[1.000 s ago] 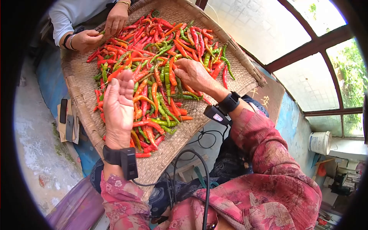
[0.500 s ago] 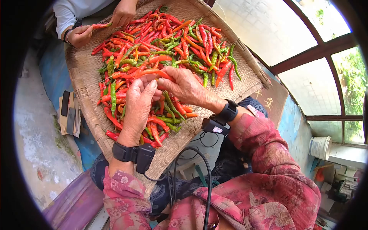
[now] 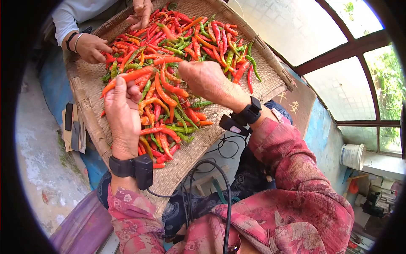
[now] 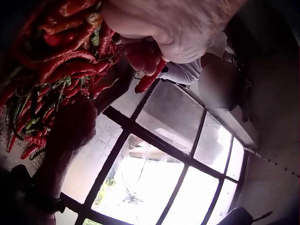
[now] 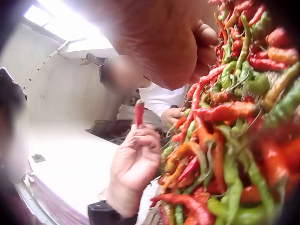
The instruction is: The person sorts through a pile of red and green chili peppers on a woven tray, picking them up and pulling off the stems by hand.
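Note:
A long orange-red pepper [image 3: 133, 75] is pinched between the thumb and fingers of my left hand [image 3: 122, 116], above the left part of the pile. The left wrist view shows that hand [image 4: 176, 30] from close by, with the red pepper [image 4: 149, 82] sticking out. In the right wrist view the pepper [image 5: 139, 114] stands up from the left hand [image 5: 136, 161]. My right hand [image 3: 211, 82] is over the middle of the pile of red, orange and green peppers [image 3: 163, 99]. Its fingers look curled in the right wrist view [image 5: 161, 42]; whether they hold anything is hidden.
The peppers lie on a woven tray [image 3: 91, 112] with a raised rim. Another person's hands [image 3: 91, 47] are at its far left edge. Two phones [image 3: 69, 116] lie at the left, a black cable [image 3: 228, 186] loops below, and a white bucket [image 3: 353, 156] stands right.
My hands were together at a pepper half a second ago; now they are apart, the left moved left with a pepper, the right slightly up. The other person's hands no longer hold a pepper between them.

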A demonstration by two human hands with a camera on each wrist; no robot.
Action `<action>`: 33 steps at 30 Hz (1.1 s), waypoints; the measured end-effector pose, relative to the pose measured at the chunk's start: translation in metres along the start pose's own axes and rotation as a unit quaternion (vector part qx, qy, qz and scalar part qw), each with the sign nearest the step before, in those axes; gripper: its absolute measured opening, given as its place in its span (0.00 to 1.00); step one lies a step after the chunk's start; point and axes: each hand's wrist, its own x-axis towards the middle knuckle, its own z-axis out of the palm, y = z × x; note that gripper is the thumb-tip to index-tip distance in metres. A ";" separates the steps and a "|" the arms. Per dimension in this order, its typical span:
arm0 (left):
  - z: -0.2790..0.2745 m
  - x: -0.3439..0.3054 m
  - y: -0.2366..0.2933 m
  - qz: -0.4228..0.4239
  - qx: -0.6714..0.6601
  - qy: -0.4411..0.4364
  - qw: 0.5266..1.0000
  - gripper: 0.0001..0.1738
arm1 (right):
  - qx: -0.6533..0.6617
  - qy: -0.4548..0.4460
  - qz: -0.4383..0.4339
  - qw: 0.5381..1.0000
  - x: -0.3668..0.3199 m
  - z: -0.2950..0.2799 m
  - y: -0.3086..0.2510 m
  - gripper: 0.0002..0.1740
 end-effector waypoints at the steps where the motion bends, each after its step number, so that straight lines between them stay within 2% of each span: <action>1: -0.009 0.003 0.004 -0.011 -0.026 0.007 1.000 0.12 | -0.012 0.001 0.040 0.999 0.003 0.003 0.005 0.03; 2: -0.010 0.005 0.005 -0.009 -0.026 0.008 1.000 0.12 | 0.010 0.052 0.029 0.998 0.004 0.006 0.011 0.04; 4: -0.007 0.006 0.012 -0.031 -0.105 0.037 0.993 0.12 | 0.050 0.091 0.031 0.994 0.005 0.016 0.016 0.08; 5: -0.014 0.008 0.009 -0.045 -0.135 0.025 0.990 0.13 | 0.051 0.090 0.027 0.994 0.005 0.022 0.018 0.08; 7: -0.016 0.008 0.009 -0.066 -0.136 0.015 0.988 0.13 | 0.051 -0.025 0.086 0.995 0.008 0.025 0.015 0.13; 8: -0.016 0.009 0.008 -0.090 -0.138 0.000 0.986 0.13 | 0.051 -0.026 0.084 0.995 0.010 0.026 0.014 0.13; 9: -0.014 0.009 0.008 -0.095 -0.124 0.016 0.988 0.23 | 0.036 -0.059 0.118 0.991 0.013 0.022 0.009 0.15; 10: -0.012 0.007 0.008 -0.094 -0.123 0.017 0.988 0.23 | 0.021 -0.092 0.151 0.984 0.015 0.020 0.005 0.17; 12: -0.001 0.000 0.009 -0.004 -0.001 0.023 1.000 0.34 | 0.051 -0.082 0.159 0.983 0.013 0.030 0.010 0.16; 13: 0.004 -0.003 0.011 0.021 0.041 0.007 0.999 0.42 | 0.113 -0.060 0.125 0.984 0.012 0.033 0.013 0.15; 14: 0.009 -0.005 0.013 0.019 0.041 0.006 0.999 0.42 | 0.173 -0.037 0.090 0.980 0.010 0.036 0.017 0.14; 16: 0.017 -0.008 0.013 0.051 0.093 0.006 0.994 0.39 | 0.205 -0.034 0.111 0.972 0.010 0.026 0.009 0.12; 17: 0.020 -0.009 0.013 0.045 0.110 -0.007 0.993 0.34 | 0.240 -0.015 0.110 0.964 0.009 0.022 0.007 0.12; 18: 0.020 -0.011 0.012 0.044 0.109 -0.008 0.993 0.34 | 0.275 0.005 0.110 0.955 0.007 0.018 0.005 0.11; 19: 0.018 -0.012 0.009 0.022 0.133 -0.044 0.990 0.31 | 0.297 0.031 0.096 0.949 0.005 0.014 0.002 0.11; 20: 0.018 -0.013 0.005 0.000 0.156 -0.080 0.985 0.27 | 0.296 0.032 0.098 0.950 0.002 0.009 -0.002 0.11; 21: 0.020 -0.015 0.000 -0.014 0.189 -0.079 0.979 0.20 | 0.312 0.053 0.084 0.945 0.000 0.000 -0.009 0.10; 22: 0.022 -0.018 -0.003 -0.042 0.219 -0.089 0.971 0.16 | 0.329 0.075 0.070 0.939 -0.003 -0.004 -0.013 0.10; 23: 0.024 -0.021 -0.006 -0.051 0.239 -0.101 0.964 0.16 | 0.316 0.107 0.024 0.942 -0.004 -0.002 -0.014 0.08; 24: 0.026 -0.024 -0.009 -0.059 0.259 -0.113 0.957 0.16 | 0.328 0.098 0.007 0.940 -0.006 -0.003 -0.015 0.08; 26: 0.027 -0.026 -0.014 -0.051 0.294 -0.133 0.945 0.17 | 0.267 0.121 -0.048 0.955 -0.011 -0.006 -0.019 0.09; 28: 0.025 -0.027 -0.016 -0.074 0.291 -0.139 0.944 0.18 | 0.241 0.095 -0.077 0.963 -0.014 -0.005 -0.019 0.15; 30: 0.026 -0.027 -0.016 -0.071 0.295 -0.146 0.942 0.20 | 0.241 0.152 -0.095 0.954 -0.015 0.000 -0.026 0.25; 31: 0.029 -0.028 -0.014 -0.065 0.296 -0.154 0.941 0.20 | 0.241 0.152 -0.095 0.954 -0.015 0.000 -0.028 0.25; 33: 0.027 -0.027 -0.015 -0.060 0.296 -0.163 0.939 0.19 | 0.286 0.167 -0.088 0.939 -0.015 -0.001 -0.033 0.34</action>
